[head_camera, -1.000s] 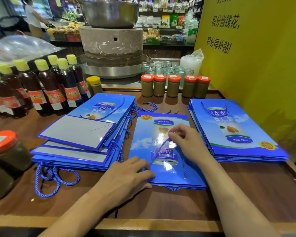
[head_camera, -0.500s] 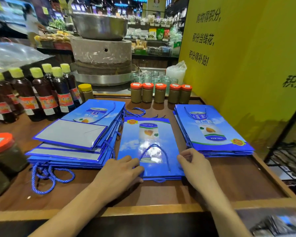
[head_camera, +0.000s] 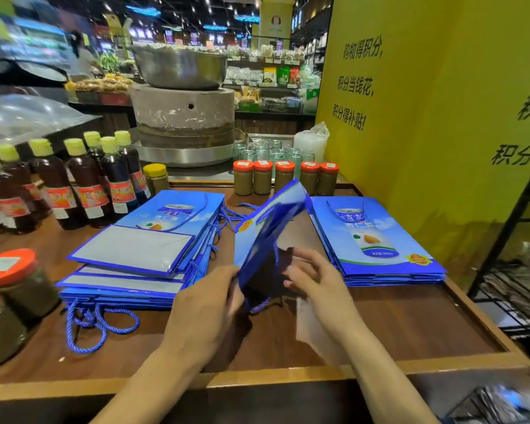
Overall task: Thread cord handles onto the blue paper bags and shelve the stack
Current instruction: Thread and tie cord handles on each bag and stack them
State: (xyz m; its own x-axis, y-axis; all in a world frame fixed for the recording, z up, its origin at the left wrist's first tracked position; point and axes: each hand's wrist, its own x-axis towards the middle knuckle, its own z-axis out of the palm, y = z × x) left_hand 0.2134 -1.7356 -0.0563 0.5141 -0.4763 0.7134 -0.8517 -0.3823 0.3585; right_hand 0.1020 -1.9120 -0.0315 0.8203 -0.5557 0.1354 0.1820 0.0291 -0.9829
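By the counter's (head_camera: 410,325) left edge, the left stack (head_camera: 141,255) lies as before, cords (head_camera: 98,322) trailing toward the front edge. Our left hand (head_camera: 202,307) grips the near edge of the bag (head_camera: 266,240). Flat at mid-counter half a second ago, the bag now tilts up, blurred. Our right hand (head_camera: 315,280) touches its dark underside; we cannot tell whether it grips. The right stack (head_camera: 377,240) is unmoved.

Lifted bag (head_camera: 266,240) between two bag stacks (head_camera: 141,255) (head_camera: 377,240)
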